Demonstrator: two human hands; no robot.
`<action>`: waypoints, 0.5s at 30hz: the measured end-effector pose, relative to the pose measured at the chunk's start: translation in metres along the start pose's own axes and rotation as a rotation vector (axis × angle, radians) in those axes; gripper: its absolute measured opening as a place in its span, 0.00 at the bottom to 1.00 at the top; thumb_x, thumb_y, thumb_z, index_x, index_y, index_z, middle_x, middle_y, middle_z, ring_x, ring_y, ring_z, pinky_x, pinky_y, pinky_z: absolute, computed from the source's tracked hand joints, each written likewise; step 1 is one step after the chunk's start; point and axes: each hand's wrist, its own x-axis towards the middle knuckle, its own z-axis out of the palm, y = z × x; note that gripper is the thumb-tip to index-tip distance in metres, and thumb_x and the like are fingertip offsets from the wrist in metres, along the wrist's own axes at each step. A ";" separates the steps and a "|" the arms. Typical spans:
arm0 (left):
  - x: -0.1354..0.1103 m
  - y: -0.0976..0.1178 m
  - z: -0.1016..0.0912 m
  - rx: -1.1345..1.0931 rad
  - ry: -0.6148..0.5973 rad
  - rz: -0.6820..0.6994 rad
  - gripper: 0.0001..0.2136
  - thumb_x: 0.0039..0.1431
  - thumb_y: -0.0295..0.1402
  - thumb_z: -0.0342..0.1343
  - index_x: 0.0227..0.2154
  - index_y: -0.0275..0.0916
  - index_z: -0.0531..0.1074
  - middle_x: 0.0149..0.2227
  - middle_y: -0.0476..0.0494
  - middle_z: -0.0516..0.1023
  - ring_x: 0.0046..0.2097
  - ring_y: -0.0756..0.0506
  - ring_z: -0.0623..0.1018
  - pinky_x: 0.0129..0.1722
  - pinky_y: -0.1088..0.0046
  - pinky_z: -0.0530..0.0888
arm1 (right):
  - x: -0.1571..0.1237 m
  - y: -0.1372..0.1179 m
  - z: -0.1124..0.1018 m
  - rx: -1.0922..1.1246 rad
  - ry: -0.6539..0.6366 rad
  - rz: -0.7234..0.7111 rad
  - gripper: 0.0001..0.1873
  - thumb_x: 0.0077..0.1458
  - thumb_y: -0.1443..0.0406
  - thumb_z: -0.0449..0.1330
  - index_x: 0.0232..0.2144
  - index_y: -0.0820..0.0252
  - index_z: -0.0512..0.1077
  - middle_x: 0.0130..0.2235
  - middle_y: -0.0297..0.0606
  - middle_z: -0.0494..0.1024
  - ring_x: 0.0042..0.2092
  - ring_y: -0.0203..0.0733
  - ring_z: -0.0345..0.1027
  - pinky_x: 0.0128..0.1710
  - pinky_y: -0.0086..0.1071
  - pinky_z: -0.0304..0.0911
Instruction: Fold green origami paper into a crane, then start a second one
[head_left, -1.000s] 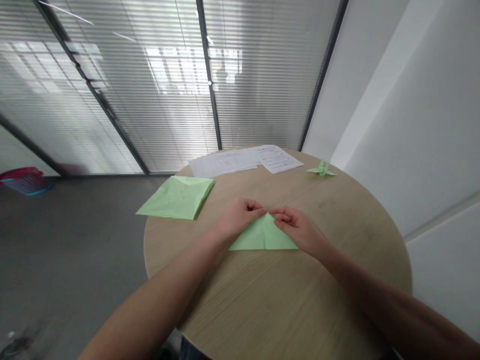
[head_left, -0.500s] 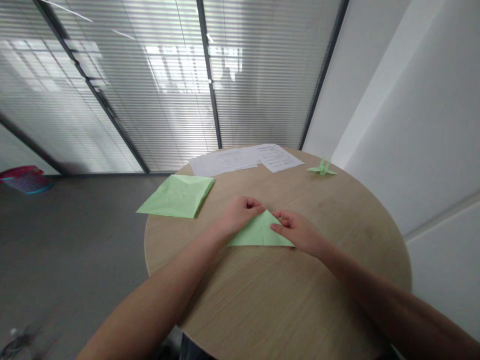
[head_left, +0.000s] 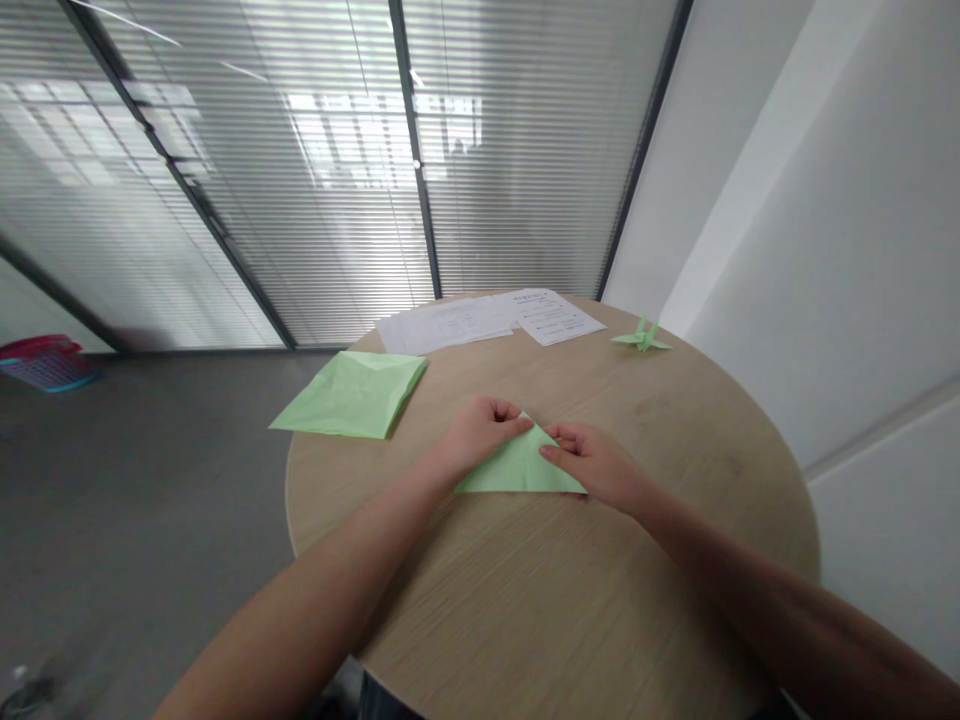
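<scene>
A light green sheet of origami paper [head_left: 521, 470], folded into a triangle, lies on the round wooden table with its long edge towards me and its tip pointing away. My left hand [head_left: 484, 430] pinches it close to the tip, the thumb on top and the fingers curled. On the other slanted side, my right hand [head_left: 592, 460] grips the paper, its thumb lying on the upper face. Some right fingers are beneath the paper, and a fingertip shows under the front edge near the right corner.
A stack of green paper [head_left: 352, 395] overhangs the left edge of the table [head_left: 510, 600]. Printed white sheets [head_left: 450, 325] lie at the back. A folded green paper crane [head_left: 643, 338] sits at the back right. On the floor at left stands a red and blue basket [head_left: 49, 362].
My left thumb has slid slightly right, onto the paper just below the tip, and the tip now shows above it. My right hand has hardly moved.
</scene>
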 end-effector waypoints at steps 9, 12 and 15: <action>-0.002 0.005 -0.013 -0.057 0.050 -0.008 0.16 0.51 0.46 0.60 0.22 0.36 0.74 0.18 0.53 0.63 0.21 0.53 0.59 0.22 0.75 0.53 | 0.004 0.001 -0.009 -0.019 -0.004 0.020 0.17 0.58 0.50 0.58 0.28 0.57 0.70 0.22 0.32 0.73 0.22 0.37 0.68 0.20 0.29 0.65; -0.003 0.006 -0.021 -0.144 0.128 -0.018 0.16 0.49 0.47 0.62 0.25 0.36 0.75 0.20 0.52 0.67 0.22 0.53 0.62 0.22 0.75 0.56 | 0.004 0.001 -0.020 -0.036 -0.024 -0.009 0.19 0.57 0.49 0.58 0.28 0.59 0.70 0.22 0.33 0.75 0.23 0.37 0.71 0.23 0.29 0.67; -0.004 0.008 -0.029 -0.241 0.217 -0.029 0.15 0.46 0.45 0.64 0.26 0.36 0.75 0.22 0.51 0.71 0.22 0.52 0.66 0.24 0.75 0.60 | 0.004 0.001 -0.034 -0.025 -0.027 -0.009 0.19 0.54 0.49 0.60 0.28 0.60 0.71 0.26 0.36 0.78 0.25 0.37 0.73 0.26 0.30 0.69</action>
